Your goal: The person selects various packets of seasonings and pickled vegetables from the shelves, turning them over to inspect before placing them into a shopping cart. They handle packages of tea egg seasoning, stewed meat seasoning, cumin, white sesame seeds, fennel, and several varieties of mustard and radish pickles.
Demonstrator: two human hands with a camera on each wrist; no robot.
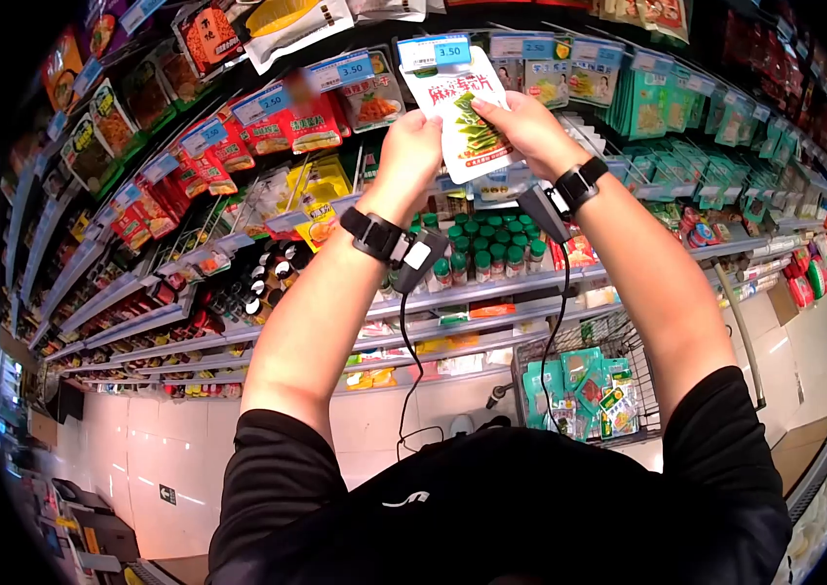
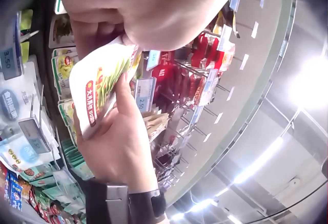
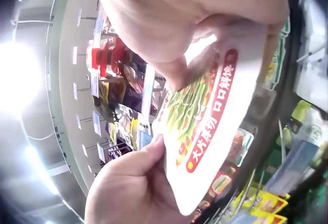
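Observation:
I hold a white snack packet [image 1: 467, 112] with red lettering and a picture of green slices up in front of the shelf. My left hand [image 1: 411, 141] pinches its left edge and my right hand [image 1: 522, 122] pinches its right edge, thumbs on the front. In the left wrist view the packet [image 2: 97, 88] sits between my left hand [image 2: 154, 9] above and my right hand [image 2: 120, 147] below. In the right wrist view my right hand [image 3: 189, 19] grips the packet [image 3: 215, 126] from above, and my left hand [image 3: 133, 183] holds its lower edge.
Shelves of hanging packets surround the hands: red ones [image 1: 287, 122] to the left, teal ones [image 1: 667, 107] to the right, blue price tags [image 1: 450, 51] above. Green-capped jars [image 1: 481, 249] stand on the shelf below. A wire cart [image 1: 589, 390] with green packets stands by my right side.

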